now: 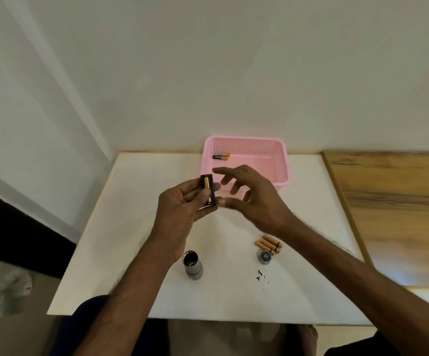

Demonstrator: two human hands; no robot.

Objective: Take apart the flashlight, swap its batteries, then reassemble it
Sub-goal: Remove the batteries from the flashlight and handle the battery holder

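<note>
Flashlight body (192, 265) stands open at lower centre, cap (264, 257) and spare batteries (269, 244) to its right; mid-frame, left hand (182, 204) grips battery holder (207, 191) with one cell seated, right hand (249, 196) hovers spread, empty; unloading judged under way, next needs that cell pried out

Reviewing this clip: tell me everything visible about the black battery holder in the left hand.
The black battery holder looks like plastic, an oblong cage held roughly upright, slightly tilted. One gold battery shows in a slot facing the camera. The left hand grips it, thumb across its lower part. The right hand has its thumb by the holder's lower end; contact cannot be told.
</note>
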